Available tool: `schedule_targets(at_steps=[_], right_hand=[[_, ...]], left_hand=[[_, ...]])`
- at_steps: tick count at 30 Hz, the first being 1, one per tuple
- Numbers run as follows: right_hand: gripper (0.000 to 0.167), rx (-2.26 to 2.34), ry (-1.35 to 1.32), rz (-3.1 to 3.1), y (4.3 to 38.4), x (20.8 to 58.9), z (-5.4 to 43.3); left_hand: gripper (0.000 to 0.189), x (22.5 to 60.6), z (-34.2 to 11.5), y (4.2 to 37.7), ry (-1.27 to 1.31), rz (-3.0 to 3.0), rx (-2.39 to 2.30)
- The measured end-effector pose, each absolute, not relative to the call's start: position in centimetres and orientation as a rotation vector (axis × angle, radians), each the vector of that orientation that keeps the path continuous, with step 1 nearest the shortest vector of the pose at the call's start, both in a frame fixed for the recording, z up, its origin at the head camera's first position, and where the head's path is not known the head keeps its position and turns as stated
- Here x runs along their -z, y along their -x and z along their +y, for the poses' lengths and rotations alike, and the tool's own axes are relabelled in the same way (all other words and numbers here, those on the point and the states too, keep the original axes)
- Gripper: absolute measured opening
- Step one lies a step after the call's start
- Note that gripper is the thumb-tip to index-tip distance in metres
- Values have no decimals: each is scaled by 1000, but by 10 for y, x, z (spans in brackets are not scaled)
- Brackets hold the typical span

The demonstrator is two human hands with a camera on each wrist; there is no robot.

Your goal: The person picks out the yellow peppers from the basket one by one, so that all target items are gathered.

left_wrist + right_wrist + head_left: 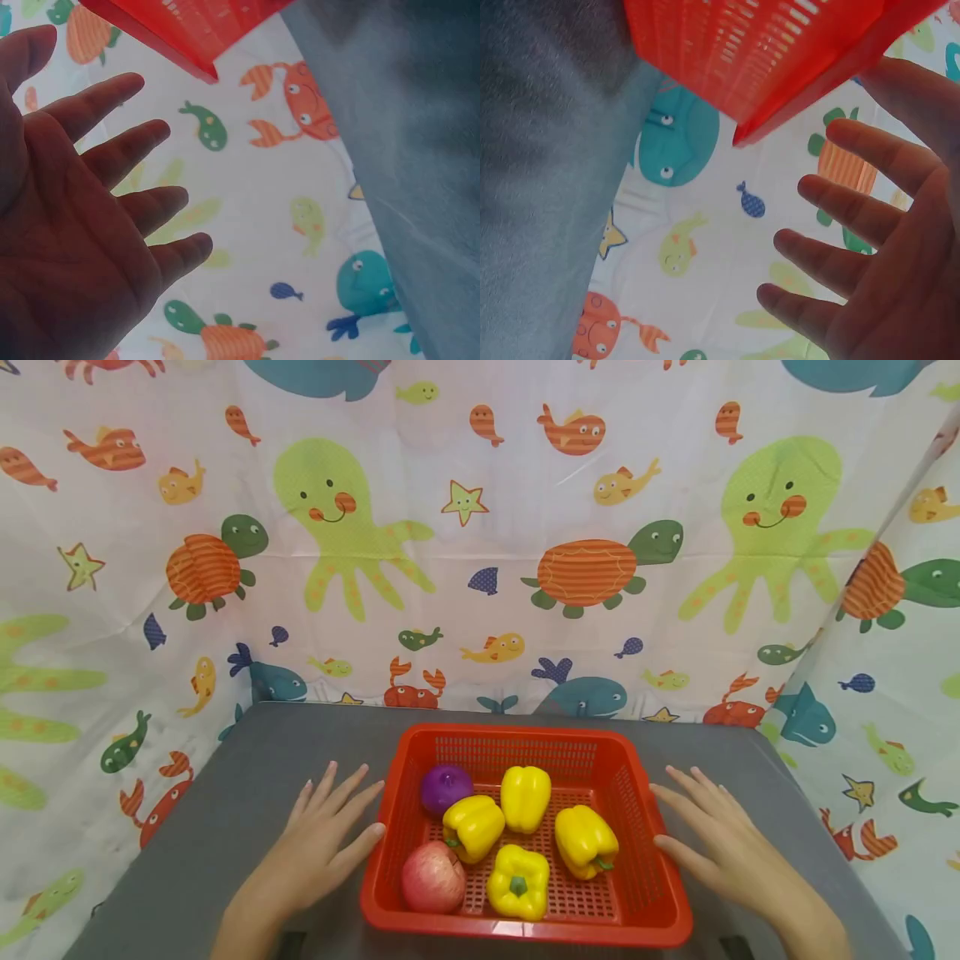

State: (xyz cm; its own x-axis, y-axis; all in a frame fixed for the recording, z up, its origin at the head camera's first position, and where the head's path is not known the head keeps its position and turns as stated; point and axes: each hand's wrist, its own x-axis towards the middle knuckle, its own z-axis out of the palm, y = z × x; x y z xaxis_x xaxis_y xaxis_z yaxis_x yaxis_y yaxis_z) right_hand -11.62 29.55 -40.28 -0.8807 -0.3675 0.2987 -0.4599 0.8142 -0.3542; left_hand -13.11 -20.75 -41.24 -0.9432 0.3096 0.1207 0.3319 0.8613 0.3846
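Observation:
A red plastic basket (525, 929) with slotted walls sits on the grey table between my hands. In it lie several yellow bell peppers (526, 799), a purple onion (446, 789) at the back left and a pinkish-red apple (433, 877) at the front left. My left hand (318, 835) is beside the basket's left rim, fingers spread and straight, thumb tip close to the rim. On the other side, my right hand (723, 839) has its fingers spread too, with thumb and index near the right rim. Both palms show bare in the wrist views, left palm (82, 247) and right palm (907, 277).
The grey tabletop (247, 777) reaches back to a white curtain (495, 535) printed with sea animals, which also hangs along the left and right sides. Two small dark objects lie at the table's front edge, one near each wrist.

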Motion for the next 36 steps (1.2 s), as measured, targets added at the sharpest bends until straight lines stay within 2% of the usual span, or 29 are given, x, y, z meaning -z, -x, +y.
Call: schedule_targets(at_steps=[14, 20, 36], right_hand=[[62, -456, -935, -2636, 130, 408, 260], [52, -469, -966, -2740, 131, 413, 248], [48, -393, -1083, -2754, 129, 422, 233]], left_hand=[[64, 401, -190, 119, 646, -3031, 624], [62, 403, -181, 114, 756, -3001, 665], [65, 406, -166, 109, 920, -3024, 697]])
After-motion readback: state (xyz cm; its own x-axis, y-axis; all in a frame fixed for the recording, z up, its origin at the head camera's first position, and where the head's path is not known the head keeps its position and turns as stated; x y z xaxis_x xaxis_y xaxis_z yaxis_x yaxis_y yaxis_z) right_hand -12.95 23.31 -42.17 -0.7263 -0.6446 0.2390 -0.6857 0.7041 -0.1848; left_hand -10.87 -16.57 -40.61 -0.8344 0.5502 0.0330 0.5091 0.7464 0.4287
